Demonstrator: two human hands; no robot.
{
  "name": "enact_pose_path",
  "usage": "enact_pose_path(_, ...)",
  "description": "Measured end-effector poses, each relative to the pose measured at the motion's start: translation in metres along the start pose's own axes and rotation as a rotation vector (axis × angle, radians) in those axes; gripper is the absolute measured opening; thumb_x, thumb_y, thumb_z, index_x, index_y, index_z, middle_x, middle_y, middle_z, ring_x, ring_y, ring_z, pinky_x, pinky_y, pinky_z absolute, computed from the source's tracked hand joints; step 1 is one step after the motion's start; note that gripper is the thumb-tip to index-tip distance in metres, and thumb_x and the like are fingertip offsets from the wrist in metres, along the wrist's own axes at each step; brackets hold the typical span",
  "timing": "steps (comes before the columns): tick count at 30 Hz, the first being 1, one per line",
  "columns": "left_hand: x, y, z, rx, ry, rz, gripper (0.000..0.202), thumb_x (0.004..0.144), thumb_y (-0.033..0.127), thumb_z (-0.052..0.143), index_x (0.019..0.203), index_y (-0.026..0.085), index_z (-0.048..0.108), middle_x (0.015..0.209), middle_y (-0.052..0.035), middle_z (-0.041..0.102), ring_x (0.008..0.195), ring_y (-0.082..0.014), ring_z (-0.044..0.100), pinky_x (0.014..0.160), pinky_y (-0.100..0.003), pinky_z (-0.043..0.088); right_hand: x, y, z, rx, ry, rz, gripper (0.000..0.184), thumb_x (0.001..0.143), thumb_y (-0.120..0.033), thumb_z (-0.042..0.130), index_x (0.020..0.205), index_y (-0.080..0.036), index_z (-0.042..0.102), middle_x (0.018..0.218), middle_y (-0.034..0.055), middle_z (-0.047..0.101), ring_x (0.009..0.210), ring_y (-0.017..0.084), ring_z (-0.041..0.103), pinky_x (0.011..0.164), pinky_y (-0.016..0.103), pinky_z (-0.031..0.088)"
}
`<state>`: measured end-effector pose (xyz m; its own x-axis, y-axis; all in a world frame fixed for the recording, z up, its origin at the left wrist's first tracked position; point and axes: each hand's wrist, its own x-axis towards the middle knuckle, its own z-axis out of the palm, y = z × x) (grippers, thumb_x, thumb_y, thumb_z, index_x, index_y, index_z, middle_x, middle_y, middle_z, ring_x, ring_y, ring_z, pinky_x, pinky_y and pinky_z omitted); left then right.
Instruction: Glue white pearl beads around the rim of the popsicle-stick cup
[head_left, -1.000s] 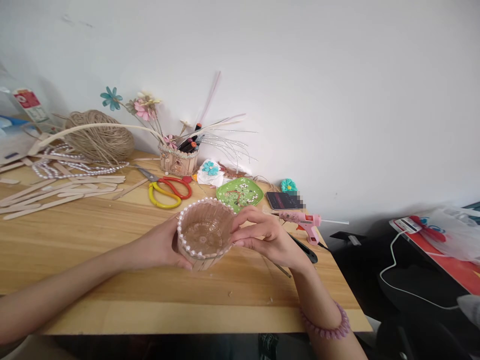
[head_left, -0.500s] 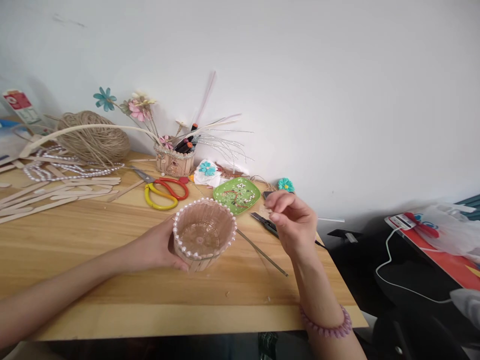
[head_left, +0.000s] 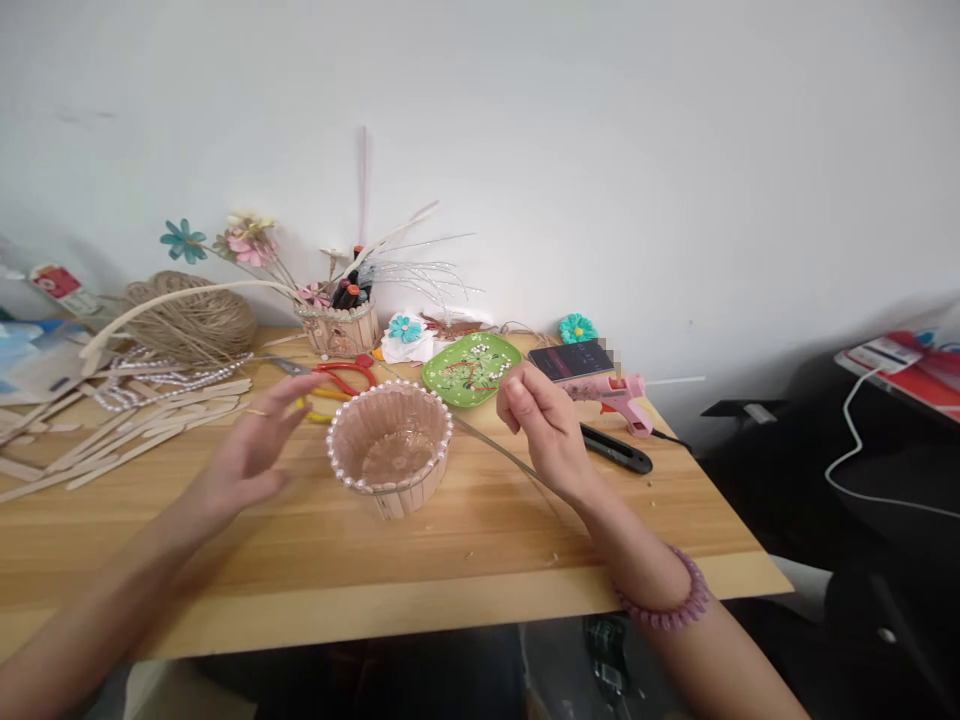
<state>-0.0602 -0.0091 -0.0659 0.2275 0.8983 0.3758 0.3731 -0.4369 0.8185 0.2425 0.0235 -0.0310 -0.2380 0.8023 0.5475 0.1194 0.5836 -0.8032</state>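
A round cup [head_left: 409, 492] clad in short wooden strips, with white pearl beads round its rim, stands upright on the wooden table. To its left hovers my left hand [head_left: 251, 450], apart from the cup, fingers spread and slightly blurred. My right hand [head_left: 541, 425] is closed in front of the green dish [head_left: 471, 372], which holds small beads; whatever the curled fingers may hold is hidden. Behind that hand lie a black utility knife [head_left: 616, 448], a pink glue gun [head_left: 630, 400] and a dark phone [head_left: 571, 360]. A thin stem [head_left: 499, 450] runs from the cup towards my right wrist.
Wooden sticks [head_left: 150, 425], pearl strands [head_left: 142, 390] and a twine ball [head_left: 191, 315] lie at left. Red-and-yellow scissors [head_left: 345, 378] rest behind the cup. A decorated holder [head_left: 341, 330] with flowers and markers stands by the wall. The table's right edge borders a dark area.
My left hand has let go of the cup and moved left, opening. The cup now stands on the table. My right hand's raised pinch has become a closed fist; the view has shifted.
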Motion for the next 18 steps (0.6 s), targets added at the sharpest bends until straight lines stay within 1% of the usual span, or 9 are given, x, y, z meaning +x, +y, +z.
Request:
enact_pose_path(3, -0.009, 0.041, 0.012, -0.044, 0.498, 0.085, 0.027, 0.083, 0.027, 0.064, 0.108, 0.038, 0.062, 0.108, 0.0032, 0.062, 0.116, -0.0221, 0.056, 0.113, -0.044, 0.038, 0.002, 0.006, -0.002, -0.046, -0.005, 0.032, 0.053, 0.090, -0.066, 0.042, 0.061, -0.021, 0.042, 0.059, -0.0035, 0.043, 0.057, 0.011, 0.043, 0.054, 0.026, 0.037)
enact_pose_path(4, -0.012, 0.053, 0.021, 0.055, 0.503, 0.067, 0.024, 0.084, 0.028, 0.063, 0.105, 0.040, 0.062, 0.101, 0.0031, 0.062, 0.110, -0.0226, 0.058, 0.111, -0.046, 0.039, 0.002, 0.009, -0.001, -0.061, -0.041, 0.049, 0.049, 0.084, -0.068, 0.051, 0.070, -0.020, 0.051, 0.068, -0.0013, 0.052, 0.065, 0.013, 0.050, 0.060, 0.027, 0.042)
enact_pose_path(5, -0.013, 0.062, 0.030, 0.219, 0.402, 0.052, 0.024, 0.082, 0.031, 0.065, 0.104, 0.041, 0.061, 0.100, 0.0030, 0.061, 0.108, -0.0246, 0.058, 0.110, -0.048, 0.040, 0.002, 0.011, -0.001, -0.078, -0.093, 0.065, 0.050, 0.076, -0.067, 0.062, 0.087, -0.019, 0.057, 0.083, 0.0027, 0.060, 0.079, 0.017, 0.057, 0.071, 0.031, 0.047)
enact_pose_path(6, -0.014, 0.069, 0.040, 0.386, 0.258, 0.077, 0.031, 0.076, 0.037, 0.071, 0.105, 0.041, 0.061, 0.103, 0.0022, 0.063, 0.107, -0.0278, 0.058, 0.107, -0.050, 0.041, 0.002, 0.015, 0.000, -0.098, -0.158, 0.082, 0.064, 0.068, -0.065, 0.072, 0.109, -0.018, 0.055, 0.104, 0.0082, 0.062, 0.097, 0.022, 0.059, 0.084, 0.037, 0.048)
enact_pose_path(9, -0.007, 0.074, 0.063, 0.617, 0.125, 0.176, 0.039, 0.070, 0.050, 0.075, 0.104, 0.035, 0.064, 0.103, -0.0033, 0.069, 0.110, -0.0340, 0.057, 0.101, -0.053, 0.043, -0.002, 0.024, 0.005, -0.144, -0.382, 0.140, 0.118, 0.055, -0.058, 0.084, 0.148, -0.018, 0.022, 0.148, 0.0221, 0.036, 0.138, 0.034, 0.035, 0.113, 0.054, 0.028)
enact_pose_path(12, 0.004, 0.070, 0.067, 0.627, 0.075, 0.223, 0.011, 0.082, 0.037, 0.064, 0.085, 0.029, 0.070, 0.084, -0.0025, 0.074, 0.095, -0.0294, 0.064, 0.096, -0.052, 0.044, -0.007, 0.028, 0.011, -0.153, -0.546, 0.227, 0.138, 0.052, -0.057, 0.086, 0.153, -0.012, 0.004, 0.158, 0.0268, 0.014, 0.147, 0.036, 0.015, 0.118, 0.054, 0.016)
enact_pose_path(14, 0.009, 0.070, 0.061, 0.534, 0.092, 0.200, 0.011, 0.084, 0.033, 0.062, 0.078, 0.029, 0.072, 0.077, -0.0011, 0.073, 0.085, -0.0254, 0.065, 0.089, -0.048, 0.048, -0.008, 0.026, 0.016, -0.116, -0.576, 0.278, 0.143, 0.051, -0.055, 0.087, 0.153, -0.010, -0.002, 0.159, 0.0273, 0.008, 0.148, 0.035, 0.012, 0.120, 0.051, 0.013)
enact_pose_path(16, 0.011, 0.072, 0.053, 0.398, 0.134, 0.114, 0.009, 0.080, 0.035, 0.066, 0.079, 0.029, 0.074, 0.081, -0.0015, 0.072, 0.085, -0.0239, 0.065, 0.083, -0.043, 0.052, -0.010, 0.022, 0.021, -0.031, -0.556, 0.319, 0.142, 0.051, -0.051, 0.088, 0.153, -0.015, -0.004, 0.160, 0.0241, 0.008, 0.148, 0.034, 0.013, 0.120, 0.052, 0.013)
enact_pose_path(18, 0.011, 0.075, 0.046, 0.257, 0.153, -0.001, 0.011, 0.076, 0.039, 0.070, 0.079, 0.030, 0.076, 0.087, -0.0024, 0.070, 0.088, -0.0237, 0.065, 0.079, -0.039, 0.055, -0.012, 0.018, 0.026, 0.096, -0.533, 0.326, 0.135, 0.053, -0.047, 0.089, 0.153, -0.022, 0.002, 0.158, 0.0198, 0.019, 0.145, 0.032, 0.022, 0.119, 0.052, 0.018)
